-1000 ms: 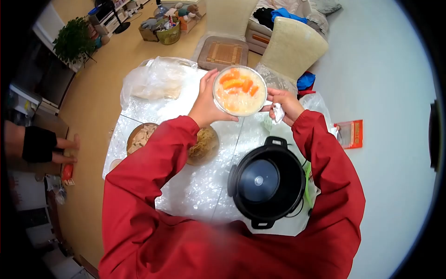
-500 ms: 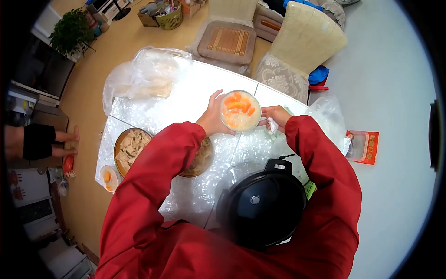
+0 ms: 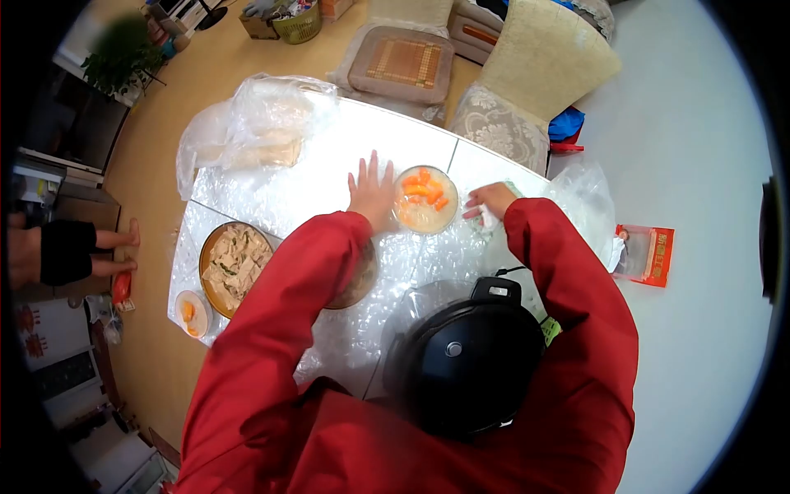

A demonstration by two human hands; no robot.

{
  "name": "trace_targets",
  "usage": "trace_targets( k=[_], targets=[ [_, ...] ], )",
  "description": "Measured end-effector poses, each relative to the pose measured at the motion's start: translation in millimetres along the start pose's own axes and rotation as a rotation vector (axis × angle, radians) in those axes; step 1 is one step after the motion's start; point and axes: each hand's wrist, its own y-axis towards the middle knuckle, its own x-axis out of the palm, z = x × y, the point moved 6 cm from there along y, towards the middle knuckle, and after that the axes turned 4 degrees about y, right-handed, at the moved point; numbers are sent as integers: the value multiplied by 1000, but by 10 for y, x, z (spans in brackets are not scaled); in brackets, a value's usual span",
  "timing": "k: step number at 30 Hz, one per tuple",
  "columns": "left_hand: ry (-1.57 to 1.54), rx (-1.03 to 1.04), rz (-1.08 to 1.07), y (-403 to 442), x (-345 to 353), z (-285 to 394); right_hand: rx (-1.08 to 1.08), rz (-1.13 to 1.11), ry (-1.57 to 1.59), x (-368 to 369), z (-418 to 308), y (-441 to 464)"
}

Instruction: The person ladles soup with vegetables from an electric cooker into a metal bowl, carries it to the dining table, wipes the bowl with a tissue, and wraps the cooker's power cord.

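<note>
A clear bowl (image 3: 451, 217) stands on the table, holding pale porridge (image 3: 417, 216) topped with orange chunks (image 3: 428, 191). My left hand (image 3: 372, 196) is just left of the bowl, fingers spread, holding nothing. To the right of it, apart from the bowl, my right hand (image 3: 492, 200) is closed on a crumpled white tissue (image 3: 489, 219). Under my left forearm a second bowl (image 3: 360, 290) is partly hidden by the red sleeve. Farther left is a brown-rimmed dish (image 3: 207, 262) of sliced pale food with green bits.
A black electric cooker (image 3: 477, 370) stands close to my body. A small cup (image 3: 183, 317) with orange pieces sits at the table's left edge. Plastic bags (image 3: 255, 115) lie at the far left corner. Chairs (image 3: 551, 62) border the far side; another person's legs (image 3: 115, 241) show at left.
The porridge bowl has come down onto the table and both hands have let go of it. My left hand has opened and moved left; my right has drawn slightly away with the tissue.
</note>
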Motion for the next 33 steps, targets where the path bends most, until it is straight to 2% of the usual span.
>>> trace_targets(
  k=[3, 5, 7, 9, 10, 12, 13, 15, 17, 19, 20, 23, 24, 25, 29, 31, 33],
  targets=[
    [-552, 14, 230, -320, -381, -164, -302, 93, 7, -249, -513, -462],
    [-939, 77, 406, -799, -972, -74, -426, 110, 458, 25, -939, -1340],
    [-1096, 143, 433, -1326, -1467, 141, -586, -122, 700, 316, -1153, -2088],
    [-1188, 255, 413, -1863, -1824, 433, -742, -170, 633, 811, -1269, -2907],
    [-1036, 385, 431, -2143, -2005, 612, -848, -164, 463, 1059, -1188, -3223],
    [-702, 639, 491, -2613, -2209, 884, -886, -158, 432, 1605, -936, -3767],
    [-521, 762, 533, -2849, -2237, 996, -832, -165, 582, 1873, -778, -3974],
    [-654, 742, 466, -3226, -2116, 970, -743, -134, 962, 2194, -394, -4274],
    [-516, 777, 372, -3604, -2048, 935, -742, -110, 1024, 2495, 95, -4405],
    [-505, 867, 265, -3894, -1800, 841, -698, -78, 1076, 2846, 578, -4499],
    [-556, 867, 193, -4022, -1638, 787, -662, -66, 997, 2972, 811, -4525],
    [-758, 667, -82, -4349, -1166, 596, -572, 21, 874, 3163, 1488, -4585],
    [-789, 622, -110, -4421, -1031, 568, -542, 61, 851, 3188, 1700, -4604],
    [-817, 570, -142, -4502, -893, 541, -488, 162, 959, 3193, 1945, -4616],
    [-879, 413, -236, -4668, -528, 529, -454, 570, 983, 2880, 3145, -4438],
    [-956, 296, -283, -4714, -423, 581, -452, 902, 688, 2583, 3801, -4163],
    [-1034, 94, -370, -4766, -343, 631, -424, 1164, 292, 2210, 3902, -4082]
  ],
)
